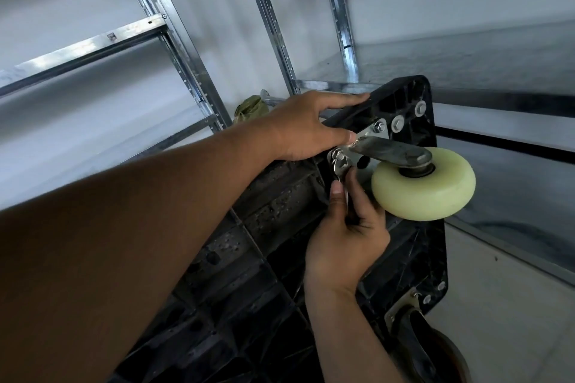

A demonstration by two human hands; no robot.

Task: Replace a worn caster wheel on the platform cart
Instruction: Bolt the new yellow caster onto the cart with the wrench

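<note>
Right hand (345,239) fingers and thumb are curled tight round the handle of a shiny metal wrench (339,169). This hand is just left of the pale wheel (423,188) and a bit lower. The head of the wrench sits on a nut (338,154), up and to the left of the pale wheel.

The left hand (306,127) is further left of the pale wheel and higher up. Its fingers are straight and lie flat over the top edge of the black cart (273,205). They are not curled round anything. Its thumb reaches out toward the pale wheel and touches the silver plate (378,130).

The cart is tipped up on its side, so its ribbed bottom faces the person. The pale wheel sticks out from the cart near the top corner. It is creamy yellow and looks clean. A dark metal arm (389,151) goes from the middle of the pale wheel back to the silver plate on the cart. Two round bolts (396,123) sit on the cart just above the pale wheel.

Far below the pale wheel, at the bottom corner of the cart, is a dark wheel (417,342) in its own metal holder.

Behind it all, up and left of the pale wheel, stand shiny metal shelves (186,71). A small green cloth thing (252,107) peeks out behind the left hand.
</note>
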